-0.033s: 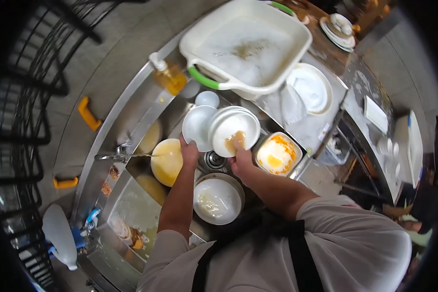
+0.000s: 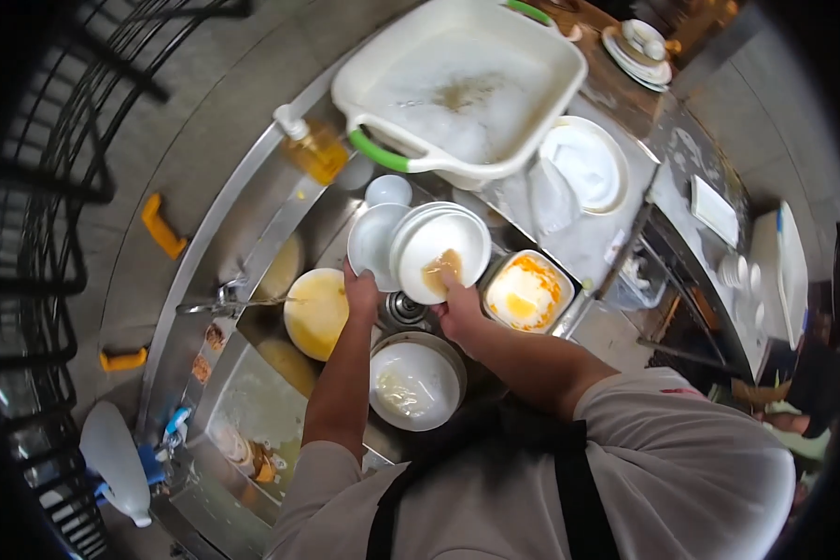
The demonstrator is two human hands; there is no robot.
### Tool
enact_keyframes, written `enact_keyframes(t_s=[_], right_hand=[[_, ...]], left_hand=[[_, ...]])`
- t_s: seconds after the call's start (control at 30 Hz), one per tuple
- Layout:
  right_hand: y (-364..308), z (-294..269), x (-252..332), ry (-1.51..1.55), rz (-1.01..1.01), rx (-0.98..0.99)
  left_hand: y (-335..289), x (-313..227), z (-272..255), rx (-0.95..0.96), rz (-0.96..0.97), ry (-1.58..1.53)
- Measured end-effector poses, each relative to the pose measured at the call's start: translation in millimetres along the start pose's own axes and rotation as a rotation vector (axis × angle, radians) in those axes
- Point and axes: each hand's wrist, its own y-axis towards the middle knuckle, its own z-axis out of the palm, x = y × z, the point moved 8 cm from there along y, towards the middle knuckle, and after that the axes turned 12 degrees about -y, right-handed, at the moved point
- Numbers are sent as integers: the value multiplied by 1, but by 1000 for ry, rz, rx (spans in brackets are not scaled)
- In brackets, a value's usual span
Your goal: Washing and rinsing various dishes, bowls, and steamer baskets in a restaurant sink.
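In the sink, my left hand is closed on the near rim of a white bowl. My right hand grips the near edge of a stack of white dishes, thumb over the rim. Brown sauce lies in the top dish, by that thumb. The stack overlaps the bowl's right side. Below my hands sits a round white bowl with some clear liquid. Left of my left hand is a bowl of yellowish liquid, a thin water stream reaching it from the tap.
A big white tub of soapy water stands beyond the sink. To the right is a square dish with orange residue. A yellow soap bottle is at the sink's left edge, white plates on the right counter, a black wire rack far left.
The view has shifted very slightly. Both hands keep the same grip on the dishes.
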Motion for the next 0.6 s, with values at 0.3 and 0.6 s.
enact_keyframes(t_s=[0.3,0.6], right_hand=[[-10,-16,15,-217,-27,-215],[13,-35,17,-549,-20,-602]], left_hand=[[-2,71,47,-3,-60,-265],[-33,37,127,216,-186,-392]])
